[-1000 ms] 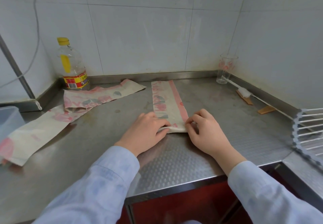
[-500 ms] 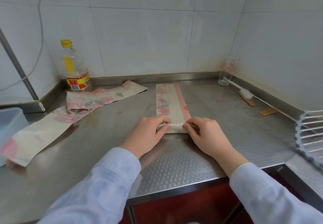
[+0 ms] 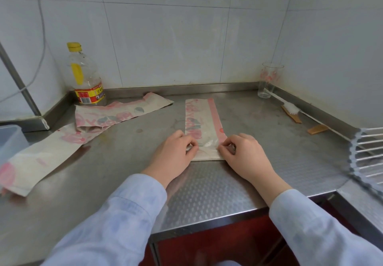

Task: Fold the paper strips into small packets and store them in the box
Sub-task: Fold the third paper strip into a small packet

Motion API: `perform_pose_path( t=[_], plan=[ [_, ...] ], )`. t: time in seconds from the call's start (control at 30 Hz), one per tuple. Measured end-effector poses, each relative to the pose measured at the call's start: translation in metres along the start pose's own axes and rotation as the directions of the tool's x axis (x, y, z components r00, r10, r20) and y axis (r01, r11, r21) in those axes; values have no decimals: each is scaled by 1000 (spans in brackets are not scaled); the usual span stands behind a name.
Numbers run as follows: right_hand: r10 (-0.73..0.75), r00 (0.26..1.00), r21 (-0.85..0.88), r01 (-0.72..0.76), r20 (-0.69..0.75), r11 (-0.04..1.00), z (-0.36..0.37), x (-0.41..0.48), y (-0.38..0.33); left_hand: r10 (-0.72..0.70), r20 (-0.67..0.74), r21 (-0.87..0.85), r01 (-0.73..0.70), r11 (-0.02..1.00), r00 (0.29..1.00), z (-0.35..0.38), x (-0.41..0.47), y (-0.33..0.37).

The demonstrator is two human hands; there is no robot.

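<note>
Starting at the far left, a translucent plastic box (image 3: 10, 141) sits at the edge of the steel surface (image 3: 207, 193), and a long paper strip (image 3: 41, 162) with pink print lies flat just beside it, running diagonally toward the back. Behind that, a nearly empty bottle (image 3: 87, 79) with a yellow cap stands in the corner against the tiled wall (image 3: 165, 37), and a second printed strip (image 3: 116, 114) lies in front of it, its near end overlapping the long one. My left hand (image 3: 174, 153) rests on the surface in the middle, fingers curled, pinching the left side of the turned-over near end of a third strip (image 3: 204, 120). This strip lies straight away from me, a pink band along its right edge, its near end folded into a flap. My right hand (image 3: 242, 153) mirrors the left, thumb and curled fingers pinching the right side of that same flap. Farther right, a clear glass (image 3: 269, 81) stands in the back corner, a white brush (image 3: 290, 109) lies along the wall with two small wooden sticks (image 3: 317, 129) near it, and a white wire rack (image 3: 366, 153) shows at the right edge.
</note>
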State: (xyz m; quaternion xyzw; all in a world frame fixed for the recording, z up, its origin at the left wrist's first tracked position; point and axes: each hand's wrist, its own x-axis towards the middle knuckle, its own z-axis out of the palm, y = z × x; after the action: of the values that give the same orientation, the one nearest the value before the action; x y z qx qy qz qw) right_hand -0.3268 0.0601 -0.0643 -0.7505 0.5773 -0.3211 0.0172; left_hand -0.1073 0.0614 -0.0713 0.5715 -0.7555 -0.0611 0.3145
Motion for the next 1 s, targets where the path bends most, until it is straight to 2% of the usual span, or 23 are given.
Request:
perform_pose_path(
  t=[0.1, 0.17, 0.4, 0.53, 0.63, 0.73, 0.83, 1.0],
  plan=[
    [-37, 999, -13, 36, -22, 999, 1, 0, 2, 110, -18, 39, -109, 993, 994, -6, 2, 2],
    [-66, 998, -7, 66, -5, 998, 0, 0, 2, 187, 40, 54, -189, 980, 982, -9, 4, 2],
    [-154, 988, -2, 154, 19, 988, -4, -1, 0, 262, 113, 89, -273, 958, 958, -18, -3, -5],
    [-233, 972, 60, 231, 29, 971, -11, -6, -4, 253, 44, 92, -256, 962, 966, -16, 0, -3],
    [-273, 961, 76, 269, 49, 960, -12, -7, -6, 168, 28, 29, -169, 985, 985, -15, -2, -3],
    [-246, 969, 69, 244, 30, 967, -12, -7, -6, 161, 54, 48, -164, 985, 985, -17, -5, -2],
    [-221, 975, 72, 219, 14, 973, -10, -7, -6, 186, 21, 64, -187, 980, 982, -16, -5, 3],
    [-192, 981, 68, 191, 6, 979, -9, -6, -8, 144, -45, -97, -148, 984, 989, -9, -3, 8]
  ],
)
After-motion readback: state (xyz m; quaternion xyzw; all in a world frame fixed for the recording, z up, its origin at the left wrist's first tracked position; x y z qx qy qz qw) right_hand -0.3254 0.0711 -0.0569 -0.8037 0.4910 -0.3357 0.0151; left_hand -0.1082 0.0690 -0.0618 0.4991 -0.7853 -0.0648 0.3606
